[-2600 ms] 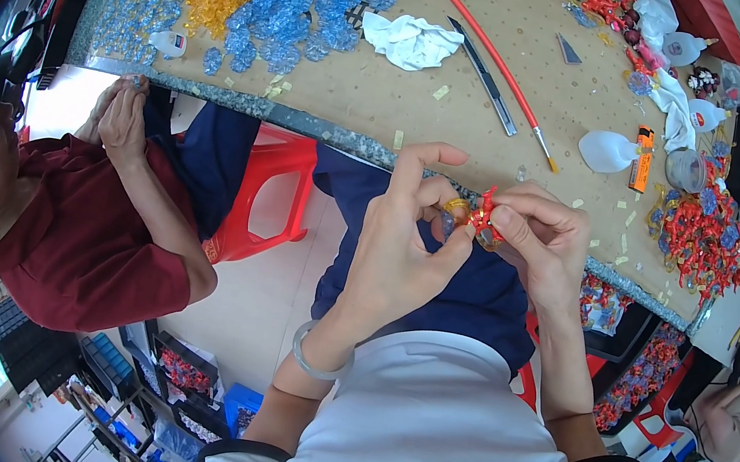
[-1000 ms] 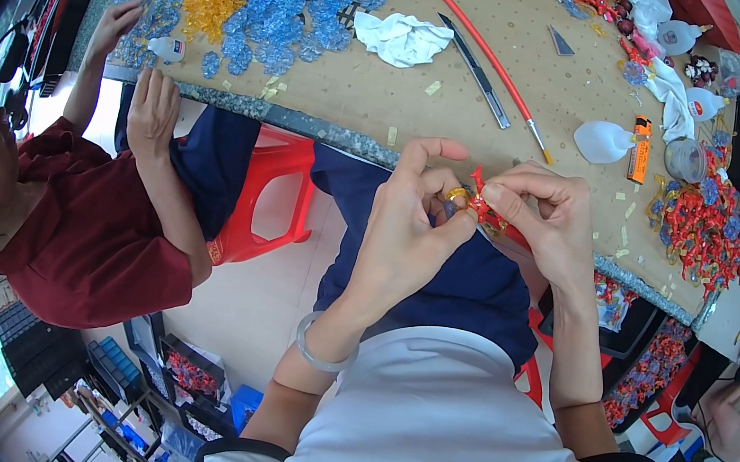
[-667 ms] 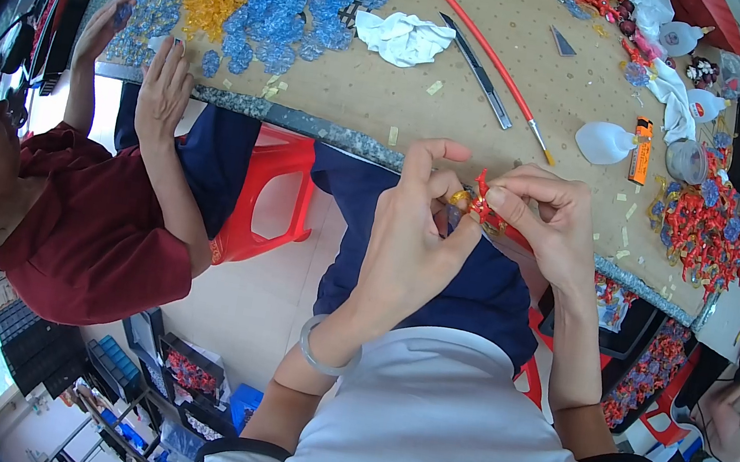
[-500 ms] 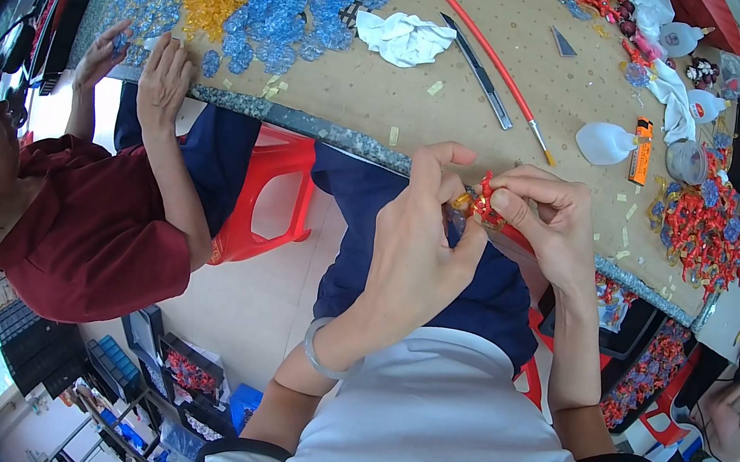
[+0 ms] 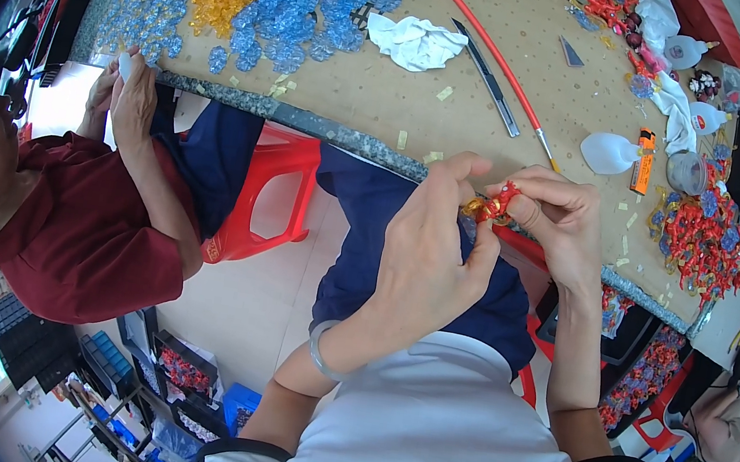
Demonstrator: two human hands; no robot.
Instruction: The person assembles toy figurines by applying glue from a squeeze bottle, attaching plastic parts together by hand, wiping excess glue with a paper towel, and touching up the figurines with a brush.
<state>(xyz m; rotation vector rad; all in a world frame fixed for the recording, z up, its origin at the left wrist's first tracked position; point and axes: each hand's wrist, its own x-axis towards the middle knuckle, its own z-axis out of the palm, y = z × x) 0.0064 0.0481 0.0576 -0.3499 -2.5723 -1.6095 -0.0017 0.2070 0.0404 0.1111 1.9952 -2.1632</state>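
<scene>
red-gold trinket (image 5: pixel 491 209), held between left hand (image 5: pixel 433 255) and right hand (image 5: pixel 565 224).

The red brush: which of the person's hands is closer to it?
Right. The right hand is just below the brush's tip in the picture; the left hand is farther away, lower and to the left.

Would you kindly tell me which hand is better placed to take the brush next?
Probably the right hand: it lies nearer the brush than the left hand does, though both are at the red piece.
</scene>
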